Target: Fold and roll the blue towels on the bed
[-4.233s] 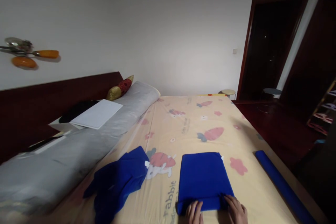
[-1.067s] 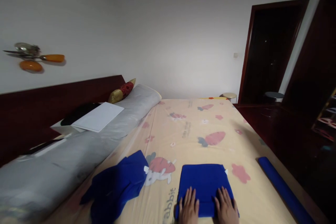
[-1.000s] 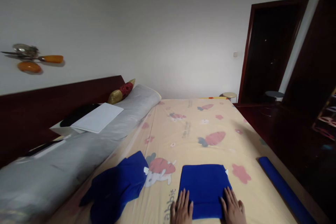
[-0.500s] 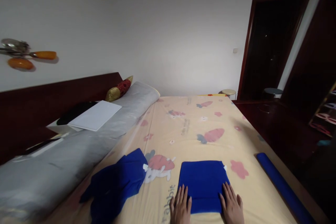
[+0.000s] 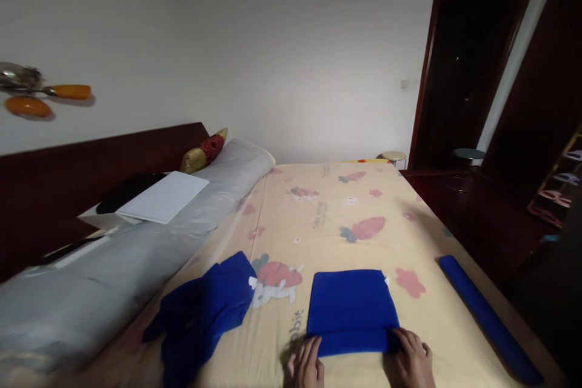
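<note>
A folded blue garment (image 5: 352, 303) lies flat on the bed in front of me, with a small white tag at its far right corner. A crease runs across it close to its near edge. My left hand (image 5: 308, 365) is at the near left corner, its fingers curled onto the cloth. At the near right corner, my right hand (image 5: 413, 359) has its fingers bent over the fabric, the thumb hidden or tucked low. Both hands look closed on the edge. A crumpled blue garment (image 5: 204, 312) with a white tag lies to the left.
A long blue roll (image 5: 488, 318) lies along the bed's right side. The patterned bed sheet (image 5: 282, 218) borders a grey bolster (image 5: 136, 260) bearing a white flat box (image 5: 166, 197). Beyond stand a dark headboard (image 5: 104, 151), stools (image 5: 393, 156) and a doorway (image 5: 468, 73).
My hands have drawn back toward me from the garment's sides to its near corners. My fingers, flat and spread before, are now curled at its near edge.
</note>
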`<state>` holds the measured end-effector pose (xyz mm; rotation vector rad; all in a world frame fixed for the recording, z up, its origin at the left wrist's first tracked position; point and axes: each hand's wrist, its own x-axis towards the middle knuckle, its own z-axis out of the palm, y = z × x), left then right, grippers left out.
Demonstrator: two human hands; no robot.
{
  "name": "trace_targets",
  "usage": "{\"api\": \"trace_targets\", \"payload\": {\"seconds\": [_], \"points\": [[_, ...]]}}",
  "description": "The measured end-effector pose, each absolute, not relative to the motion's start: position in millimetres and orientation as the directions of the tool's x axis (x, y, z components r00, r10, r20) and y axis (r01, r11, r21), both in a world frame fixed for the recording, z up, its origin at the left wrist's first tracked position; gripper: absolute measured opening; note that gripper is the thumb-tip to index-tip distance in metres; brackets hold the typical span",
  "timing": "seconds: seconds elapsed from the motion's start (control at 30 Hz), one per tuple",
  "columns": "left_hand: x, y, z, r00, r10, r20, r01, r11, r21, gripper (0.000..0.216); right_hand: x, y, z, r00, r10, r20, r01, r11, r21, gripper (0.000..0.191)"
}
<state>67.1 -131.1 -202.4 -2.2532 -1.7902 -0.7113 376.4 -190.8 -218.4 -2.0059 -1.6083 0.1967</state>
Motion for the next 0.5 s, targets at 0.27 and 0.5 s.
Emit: {"api": "trace_targets", "payload": {"seconds": [0.27,0.5], "points": [[74.2,-113.6,-178.0,0.124,0.952,0.28,0.913,-0.22,0.343,0.054,359.7,-172.8,-186.8,0.28,0.943,0.179,0.88,-0.178,-0.44,0.04],[73.3,-93.3,-137.3,0.114,0.99,0.088,0.917,-0.139,0.373,0.038,372.9,-157.3,-162.4,0.251,0.967,0.044,0.903,-0.217,-0.371,0.031]]}}
